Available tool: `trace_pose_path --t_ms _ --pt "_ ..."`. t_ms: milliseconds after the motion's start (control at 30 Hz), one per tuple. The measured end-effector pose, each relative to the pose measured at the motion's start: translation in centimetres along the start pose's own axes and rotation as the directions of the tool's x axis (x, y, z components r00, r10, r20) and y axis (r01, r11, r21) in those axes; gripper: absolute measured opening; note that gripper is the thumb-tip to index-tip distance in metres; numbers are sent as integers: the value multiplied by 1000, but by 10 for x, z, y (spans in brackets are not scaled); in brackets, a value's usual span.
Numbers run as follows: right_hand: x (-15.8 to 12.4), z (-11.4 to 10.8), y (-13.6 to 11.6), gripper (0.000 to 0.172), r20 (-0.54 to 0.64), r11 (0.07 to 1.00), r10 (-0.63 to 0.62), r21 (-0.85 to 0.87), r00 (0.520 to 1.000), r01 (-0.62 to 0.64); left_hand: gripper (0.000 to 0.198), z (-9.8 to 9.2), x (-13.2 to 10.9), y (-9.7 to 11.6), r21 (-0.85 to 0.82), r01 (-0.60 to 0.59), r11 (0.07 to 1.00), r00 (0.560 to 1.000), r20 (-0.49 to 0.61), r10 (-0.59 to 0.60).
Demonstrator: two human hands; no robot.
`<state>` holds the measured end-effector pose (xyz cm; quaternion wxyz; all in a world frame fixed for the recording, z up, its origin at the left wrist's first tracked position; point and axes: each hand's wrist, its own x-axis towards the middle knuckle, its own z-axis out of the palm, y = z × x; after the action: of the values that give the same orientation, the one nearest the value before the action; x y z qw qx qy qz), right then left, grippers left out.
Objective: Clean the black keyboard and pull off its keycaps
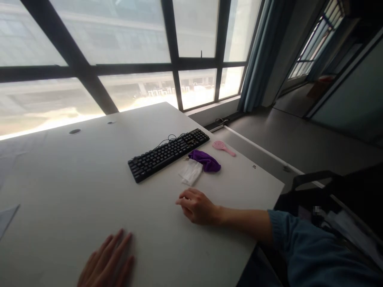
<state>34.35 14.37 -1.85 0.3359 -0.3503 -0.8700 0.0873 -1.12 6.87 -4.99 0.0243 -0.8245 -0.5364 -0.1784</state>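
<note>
My left hand (108, 259) lies flat on the white desk at the bottom of the view, fingers stretched out, touching only the desktop. To its right, my right hand (196, 206) rests on the desk, fingers loosely curled with a gap between them and no object visible in it. Just beyond the right hand are a small white packet (191, 172) and a crumpled purple cloth (206, 161), touching each other. A black keyboard (169, 154) lies slantwise behind them with its cable bunched at the far side. Right of the cloth sits a pink hairbrush (224, 148).
The white desk (74, 179) stands against large windows. A cable hole (74, 131) opens near its far edge, and white paper (8, 218) lies at the left. A black bag (317, 191) is beside the desk on the right. A blue curtain (257, 59) hangs past the windows.
</note>
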Motion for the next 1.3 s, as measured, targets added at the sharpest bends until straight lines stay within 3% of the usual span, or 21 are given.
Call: trace_pose_path --t_ms 100,233,300,400,500,633,767,867,933,1033,1300 --pt "-3 -1 -5 26 51 1000 1 1 999 -1 67 0 0 12 4 12 1000 1000 -6 -12" --pt "-4 -16 -3 32 19 995 100 -8 995 -99 64 -1 -3 17 20 39 999 999 -30 -39" --pt "1 -30 12 35 -36 973 206 -96 978 -208 59 0 -3 15 32 51 998 998 -29 -50" --pt "15 -50 52 48 -139 870 394 -261 909 -417 51 -4 10 20 20 40 999 999 -18 -40" --pt "30 -59 94 53 -182 773 501 -345 846 -532 48 -16 49 47 -44 31 999 999 32 -30" --pt "37 -51 122 50 -105 755 545 -370 832 -541 44 -17 130 100 -220 -14 975 992 117 41" --pt "33 -40 125 46 -69 769 535 -375 842 -518 41 17 199 145 -315 -83 946 985 116 125" --pt "30 -39 125 41 -76 787 518 -349 852 -509 43 51 225 167 -332 -155 930 977 90 195" --pt "28 -40 123 38 -74 805 502 -323 862 -497 50 67 232 174 -324 -187 927 974 61 218" --pt "27 -43 115 35 -72 824 483 -300 872 -481 56 77 230 176 -301 -193 934 978 19 208" --pt "15 -37 74 29 -47 847 454 -287 890 -448 35 57 197 161 -304 -249 920 964 11 265"
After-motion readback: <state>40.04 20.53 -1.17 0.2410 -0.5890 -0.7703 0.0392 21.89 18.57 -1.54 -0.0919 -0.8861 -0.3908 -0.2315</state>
